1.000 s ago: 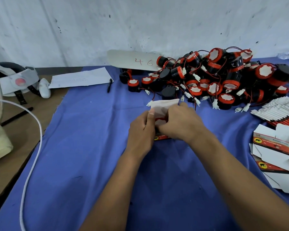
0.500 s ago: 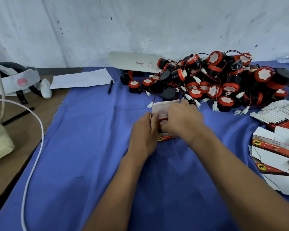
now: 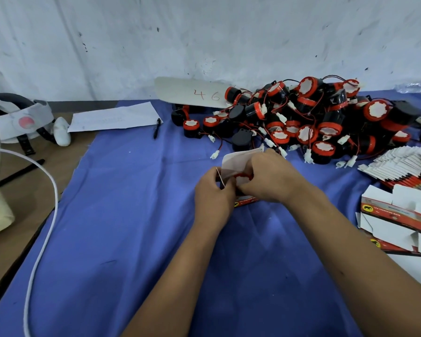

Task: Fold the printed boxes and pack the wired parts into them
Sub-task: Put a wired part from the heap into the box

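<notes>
A blue cloth (image 3: pixel 131 215) covers most of the table (image 3: pixel 15 251), whose bare wood shows only at the left. Against the wall, a big heap of black-and-red wired parts (image 3: pixel 309 122) half buries a white card (image 3: pixel 192 93) marked 46. At the right edge, a fanned stack of flat boxes (image 3: pixel 399 164) and some part-folded boxes (image 3: pixel 396 217) are cut off by the frame. Mid-cloth, both hands meet over 1 printed box (image 3: pixel 233 161), hiding most of it; only its white flap and a red printed strip show. The left hand (image 3: pixel 214 193) grips the box's left side, thumb on the edge. The right hand (image 3: pixel 270 178), fingers curled, presses a red-rimmed part (image 3: pixel 242 176) into the opening; its fingertips are hidden. A black pen (image 3: pixel 157 127) lies beside a paper sheet (image 3: pixel 112 117).
</notes>
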The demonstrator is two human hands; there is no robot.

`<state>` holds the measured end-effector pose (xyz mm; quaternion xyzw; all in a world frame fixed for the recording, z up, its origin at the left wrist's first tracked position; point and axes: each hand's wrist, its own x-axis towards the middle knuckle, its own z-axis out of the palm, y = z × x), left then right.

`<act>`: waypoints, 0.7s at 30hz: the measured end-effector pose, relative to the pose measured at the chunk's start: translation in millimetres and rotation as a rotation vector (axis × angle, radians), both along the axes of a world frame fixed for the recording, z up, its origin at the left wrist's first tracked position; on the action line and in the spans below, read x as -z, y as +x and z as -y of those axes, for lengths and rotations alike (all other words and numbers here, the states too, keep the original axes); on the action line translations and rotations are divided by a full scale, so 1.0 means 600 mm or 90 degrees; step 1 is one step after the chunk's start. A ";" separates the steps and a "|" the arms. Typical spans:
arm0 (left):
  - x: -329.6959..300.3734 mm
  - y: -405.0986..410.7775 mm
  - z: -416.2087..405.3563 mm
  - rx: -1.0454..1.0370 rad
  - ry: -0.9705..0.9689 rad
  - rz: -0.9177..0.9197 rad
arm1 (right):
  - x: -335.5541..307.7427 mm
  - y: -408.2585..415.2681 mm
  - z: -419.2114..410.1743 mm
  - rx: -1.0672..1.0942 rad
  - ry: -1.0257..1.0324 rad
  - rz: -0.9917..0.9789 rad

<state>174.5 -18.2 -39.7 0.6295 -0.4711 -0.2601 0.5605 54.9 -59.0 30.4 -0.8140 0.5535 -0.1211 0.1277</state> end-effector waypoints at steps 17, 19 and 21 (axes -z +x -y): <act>0.005 -0.010 0.008 -0.042 0.023 -0.034 | -0.069 -0.064 -0.015 0.007 -0.092 0.054; 0.004 -0.010 0.007 -0.046 0.021 -0.024 | -0.070 -0.054 -0.022 -0.018 -0.092 0.077; 0.005 -0.010 0.007 -0.047 0.011 -0.032 | -0.061 -0.039 -0.027 -0.047 -0.112 0.083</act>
